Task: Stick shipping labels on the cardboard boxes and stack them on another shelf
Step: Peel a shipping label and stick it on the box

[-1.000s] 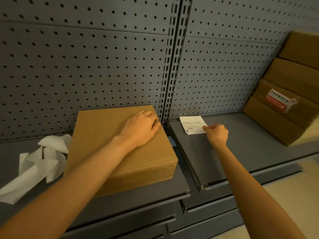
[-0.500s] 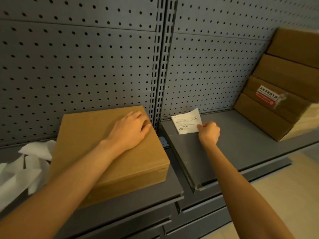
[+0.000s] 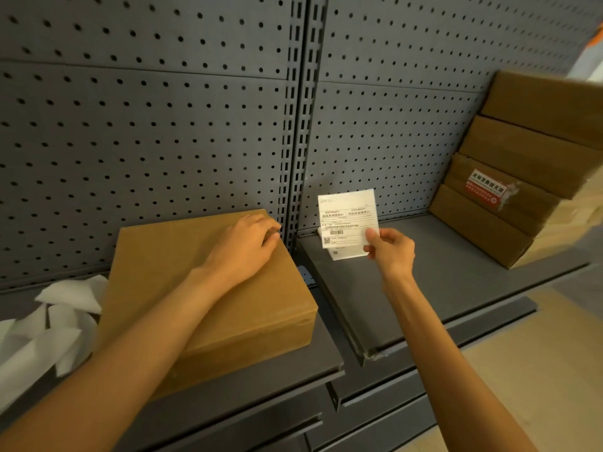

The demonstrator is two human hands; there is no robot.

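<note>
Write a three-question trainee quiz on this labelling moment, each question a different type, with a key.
1. True or false: the shipping label lies flat on the shelf.
2. Where does the left hand rest?
A. on the cardboard box
B. on the crumpled white paper
C. on the stack of boxes
3. Fill in: the right hand pinches the label by its lower ______ corner.

Key:
1. False. It is held up off the shelf, with more labels lying under it.
2. A
3. right
</note>
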